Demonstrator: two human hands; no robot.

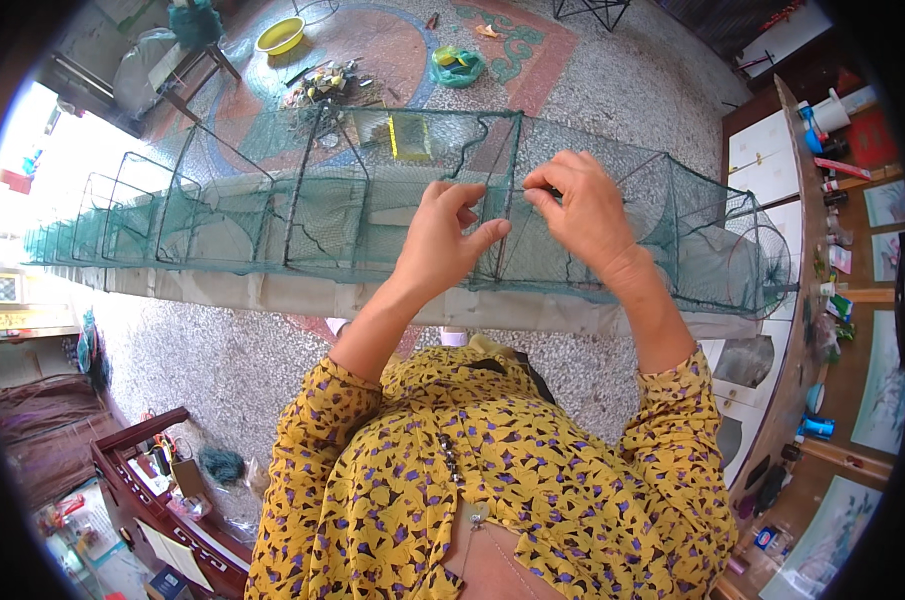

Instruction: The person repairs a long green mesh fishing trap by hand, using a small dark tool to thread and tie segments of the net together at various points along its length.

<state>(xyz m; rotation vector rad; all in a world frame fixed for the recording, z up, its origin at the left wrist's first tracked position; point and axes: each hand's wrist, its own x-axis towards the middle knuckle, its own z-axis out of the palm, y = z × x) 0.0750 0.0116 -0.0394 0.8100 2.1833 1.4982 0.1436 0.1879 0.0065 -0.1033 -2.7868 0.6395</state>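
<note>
A long fishing trap of green netting (402,240) stretches from left to right in front of me, held square by several dark rod frames. My left hand (444,235) is over its middle, beside one upright rod (512,170). That hand's fingers curl loosely and the thumb stands apart, with nothing visible between them. Just right of the same rod is my right hand (580,205), thumb and forefinger pinched together. Something small and dark shows at those fingertips, too little of it to name. Netting surrounds both hands.
The trap rests on a long surface with a grey cover (372,297). Beyond it on the floor are a yellow basin (280,36), a pile of scraps (327,82) and a green plastic bag (458,67). A cluttered shelf unit (807,250) stands right, a dark red wooden chair (162,500) lower left.
</note>
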